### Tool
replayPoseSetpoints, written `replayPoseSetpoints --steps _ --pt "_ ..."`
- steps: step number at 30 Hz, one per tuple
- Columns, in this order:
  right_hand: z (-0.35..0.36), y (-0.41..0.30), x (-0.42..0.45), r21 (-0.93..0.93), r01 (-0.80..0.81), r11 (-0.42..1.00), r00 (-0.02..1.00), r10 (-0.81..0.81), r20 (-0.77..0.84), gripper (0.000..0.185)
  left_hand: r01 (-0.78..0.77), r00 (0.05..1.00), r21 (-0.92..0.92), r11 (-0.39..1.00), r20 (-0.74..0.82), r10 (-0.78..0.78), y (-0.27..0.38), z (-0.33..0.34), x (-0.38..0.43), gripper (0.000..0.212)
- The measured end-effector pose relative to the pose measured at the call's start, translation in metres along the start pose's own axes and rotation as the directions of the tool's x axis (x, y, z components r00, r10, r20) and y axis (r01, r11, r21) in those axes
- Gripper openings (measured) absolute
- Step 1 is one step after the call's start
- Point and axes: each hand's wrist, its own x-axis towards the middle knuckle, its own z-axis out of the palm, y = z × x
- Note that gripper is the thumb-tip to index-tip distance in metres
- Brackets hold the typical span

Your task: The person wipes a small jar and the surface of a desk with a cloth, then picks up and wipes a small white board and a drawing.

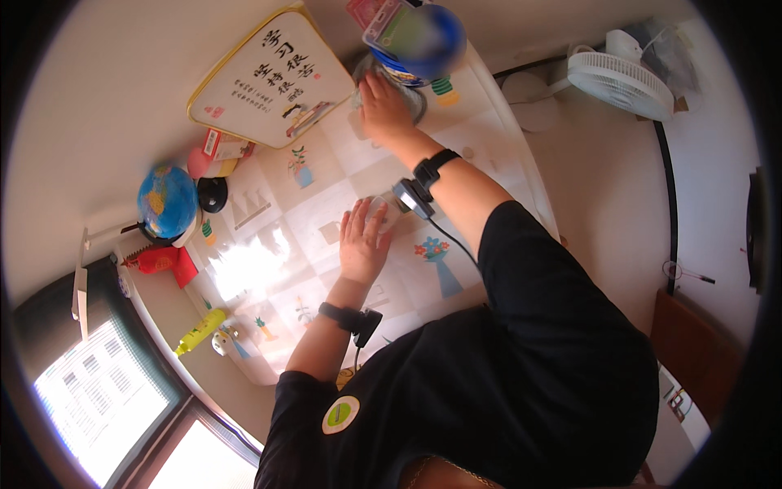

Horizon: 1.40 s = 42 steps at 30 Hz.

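My left hand (363, 242) lies with its fingers spread on a tabletop covered with a patterned cloth (317, 208), partly over a small clear object (383, 214) that I cannot make out. My right hand (383, 107) reaches to the far part of the table, its fingertips on or beside a grey thing (416, 104), perhaps a cloth, at the foot of a blue round container (427, 46). Whether those fingers hold the grey thing cannot be told. Black straps with small devices are on both wrists.
A framed board with writing (269, 79) leans at the back. Left of it stand a small red box (221, 145), a globe (166, 202) and a red item (160, 261). A yellow bottle (201, 330) lies near the window. A white fan (623, 85) stands beyond the table's right edge.
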Motion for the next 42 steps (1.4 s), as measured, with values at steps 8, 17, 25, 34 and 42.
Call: replayPoseSetpoints --steps 8,17,25,34,42 --pt "-0.073 0.063 -0.119 0.113 0.133 0.985 0.991 -0.135 0.014 0.052 -0.005 0.999 0.006 1.0 -0.036 0.005 0.001 0.001 0.003 0.052" --pt "-0.044 0.148 -0.035 -0.086 -0.015 0.996 0.985 0.0 -0.172 0.046 0.025 0.999 0.002 1.0 -0.035 -0.024 0.002 0.004 0.003 0.05" --pt "-0.023 0.186 0.017 -0.256 0.18 0.95 0.923 -0.253 -0.289 0.04 0.045 0.999 0.009 0.999 0.011 -0.045 0.003 0.001 0.005 0.05" --pt "-0.038 0.149 -0.035 -0.143 -0.171 0.975 0.936 0.116 -0.332 0.044 0.026 1.0 -0.008 1.0 -0.009 -0.026 0.002 0.004 0.006 0.05" --pt "-0.12 0.082 -0.058 0.385 -0.012 0.923 0.929 0.152 -0.336 0.053 0.009 1.0 -0.014 1.0 -0.011 -0.01 -0.002 0.0 0.0 0.051"
